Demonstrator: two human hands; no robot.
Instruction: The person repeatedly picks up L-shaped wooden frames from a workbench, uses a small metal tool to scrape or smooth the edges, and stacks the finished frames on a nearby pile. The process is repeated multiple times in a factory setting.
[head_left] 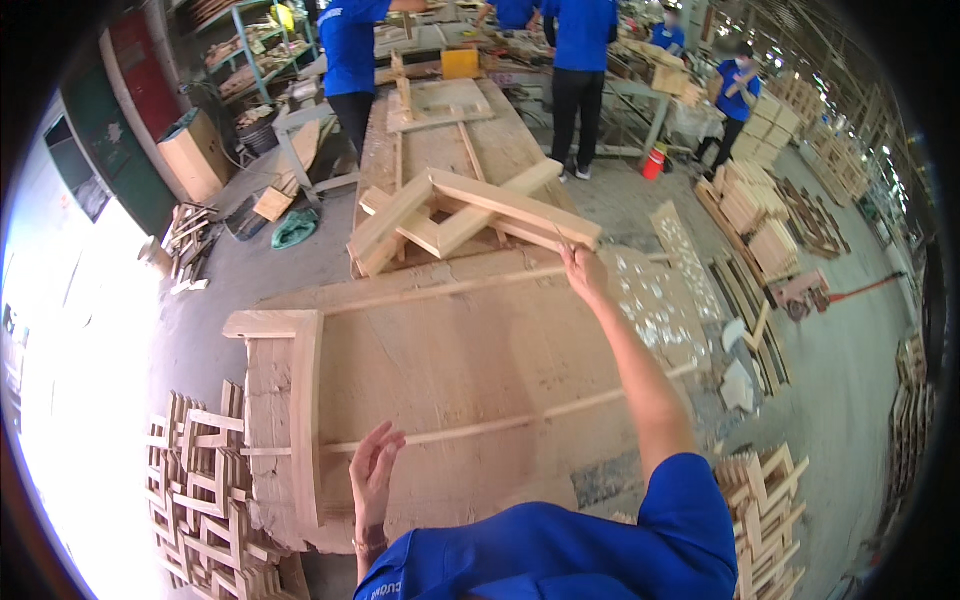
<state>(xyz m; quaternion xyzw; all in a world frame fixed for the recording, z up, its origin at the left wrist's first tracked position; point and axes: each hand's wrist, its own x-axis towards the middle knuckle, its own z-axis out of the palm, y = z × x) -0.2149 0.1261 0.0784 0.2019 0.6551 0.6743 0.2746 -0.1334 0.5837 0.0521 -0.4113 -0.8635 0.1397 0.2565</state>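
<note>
A pale, L-shaped wooden frame piece (510,204) is seen ahead of both hands, laid over crossed pale wooden pieces (462,231). Its corner is pointed away from the person; its longer arm is slanted rightward and nearer. That end is met by the curled right hand (583,270); whether it is pinched cannot be told. The left hand (373,465), loosely spread, is held well apart, near a brown, flat-topped worktable (430,365).

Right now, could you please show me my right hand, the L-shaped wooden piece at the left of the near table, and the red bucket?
Right hand (584,270), head view: middle of the hand.
L-shaped wooden piece (306,415), head view: its long bar.
Red bucket (654,164), head view: its side wall.
</note>
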